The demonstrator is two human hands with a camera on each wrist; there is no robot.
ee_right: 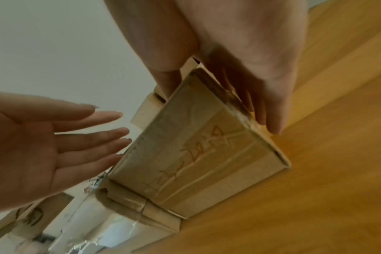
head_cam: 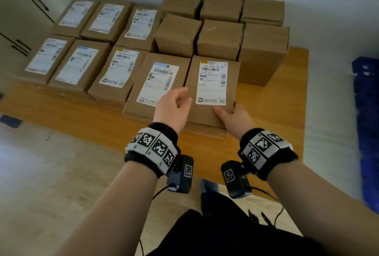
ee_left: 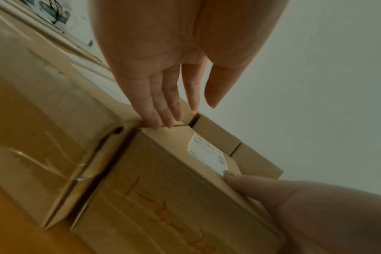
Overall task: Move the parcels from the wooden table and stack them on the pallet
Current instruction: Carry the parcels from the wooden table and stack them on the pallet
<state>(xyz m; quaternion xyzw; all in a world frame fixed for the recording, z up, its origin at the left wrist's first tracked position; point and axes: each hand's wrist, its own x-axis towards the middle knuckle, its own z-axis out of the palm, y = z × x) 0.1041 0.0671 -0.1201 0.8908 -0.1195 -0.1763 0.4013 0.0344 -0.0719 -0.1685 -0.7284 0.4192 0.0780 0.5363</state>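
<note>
A brown parcel (head_cam: 212, 83) with a white label reading A730 lies at the front right of the rows on the wooden table (head_cam: 276, 112). My right hand (head_cam: 227, 110) grips its near right corner, thumb on top by the label and fingers down the right side (ee_right: 261, 106). My left hand (head_cam: 182, 97) hovers open over the parcel's left edge, at the gap to the neighbouring labelled parcel (head_cam: 162, 83). In the left wrist view its straight fingers (ee_left: 163, 110) point at that gap. Orange handwriting marks the parcel's near face (ee_right: 196, 154).
Several flat labelled parcels (head_cam: 78, 65) fill the table's left and middle. Taller plain boxes (head_cam: 221, 38) stand behind, against the wall. A blurred blue object (head_cam: 367, 122) sits low at the far right. White cabinets (head_cam: 20, 20) stand at the left.
</note>
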